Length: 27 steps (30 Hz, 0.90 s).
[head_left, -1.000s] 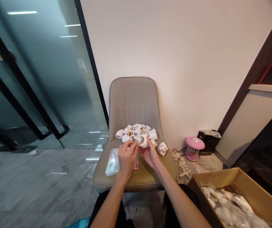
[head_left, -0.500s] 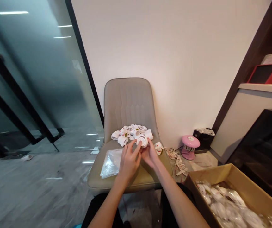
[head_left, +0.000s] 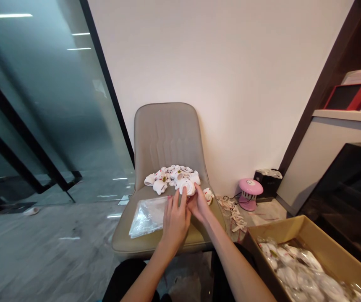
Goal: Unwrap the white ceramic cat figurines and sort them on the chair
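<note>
A small white figurine [head_left: 187, 186] is held bottom-up over the seat of the chair [head_left: 122, 235], with its round white base facing me. My right hand [head_left: 198, 204] is closed around its right side and lower part. My left hand [head_left: 176, 220] has its fingers stretched and apart, a fingertip touching the round base; its thumb is mostly hidden. Just behind lies a pile of small white pieces with red marks [head_left: 168, 173]. A white hollow piece [head_left: 159, 187] rests at the pile's front left. Clear plastic bags [head_left: 147, 217] lie flat left of my left hand. Another white figurine [head_left: 208, 196] is right of my right hand.
On the floor at the right, a cardboard box [head_left: 294, 224] holds several bagged white figurines [head_left: 306, 272]. Behind it are a pink mushroom-shaped device [head_left: 250, 188], a black box [head_left: 268, 182] and a heap of pale strips [head_left: 235, 212]. A glass door stands at the left.
The figurine's underside showed a dark round opening at first; a white disc covers it now. My left hand's fingers have straightened and spread. The whole view has swung slightly right.
</note>
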Each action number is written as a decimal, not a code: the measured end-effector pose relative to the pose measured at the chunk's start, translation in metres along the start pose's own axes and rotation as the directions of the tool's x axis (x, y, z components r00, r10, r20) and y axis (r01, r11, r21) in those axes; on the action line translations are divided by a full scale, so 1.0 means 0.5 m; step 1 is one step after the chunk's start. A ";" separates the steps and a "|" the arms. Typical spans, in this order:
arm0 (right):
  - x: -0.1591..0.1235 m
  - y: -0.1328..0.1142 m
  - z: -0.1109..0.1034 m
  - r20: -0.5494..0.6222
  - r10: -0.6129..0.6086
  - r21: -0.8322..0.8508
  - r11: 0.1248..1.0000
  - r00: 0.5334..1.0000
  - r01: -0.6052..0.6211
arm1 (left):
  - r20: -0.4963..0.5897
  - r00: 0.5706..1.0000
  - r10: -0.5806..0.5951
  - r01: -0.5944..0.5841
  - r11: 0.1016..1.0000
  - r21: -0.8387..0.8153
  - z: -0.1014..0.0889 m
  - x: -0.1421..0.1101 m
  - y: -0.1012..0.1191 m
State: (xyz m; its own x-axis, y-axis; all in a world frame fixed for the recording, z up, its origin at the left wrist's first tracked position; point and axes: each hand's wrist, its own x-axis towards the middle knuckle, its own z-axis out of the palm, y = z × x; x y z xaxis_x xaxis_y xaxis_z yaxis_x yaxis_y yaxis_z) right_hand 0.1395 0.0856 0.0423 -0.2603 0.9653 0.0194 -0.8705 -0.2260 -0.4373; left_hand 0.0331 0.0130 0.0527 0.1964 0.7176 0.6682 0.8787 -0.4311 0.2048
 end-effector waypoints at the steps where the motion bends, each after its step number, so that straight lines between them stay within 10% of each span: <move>1: 0.001 0.002 0.000 -0.004 -0.013 -0.017 1.000 1.000 0.013 | -0.003 1.000 -0.010 0.010 1.000 -0.017 0.002 -0.001 0.003; 14: 0.026 0.025 0.013 -0.067 -0.179 -0.093 0.981 0.982 0.173 | -0.025 0.982 -0.185 0.174 0.958 -0.226 0.017 -0.015 0.046; 27: 0.031 0.023 0.005 -0.036 -0.287 -0.246 0.931 0.957 0.270 | -0.146 0.981 -0.125 0.091 0.971 -0.219 0.004 0.006 0.032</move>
State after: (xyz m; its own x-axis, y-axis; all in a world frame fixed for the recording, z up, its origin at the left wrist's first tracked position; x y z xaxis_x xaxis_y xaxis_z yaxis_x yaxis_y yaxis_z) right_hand 0.1244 0.0976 0.0400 0.0159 0.9936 0.1121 -0.7780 0.0827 -0.6228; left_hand 0.0487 0.0093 0.0568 0.0198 0.6782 0.7346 0.7760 -0.4737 0.4164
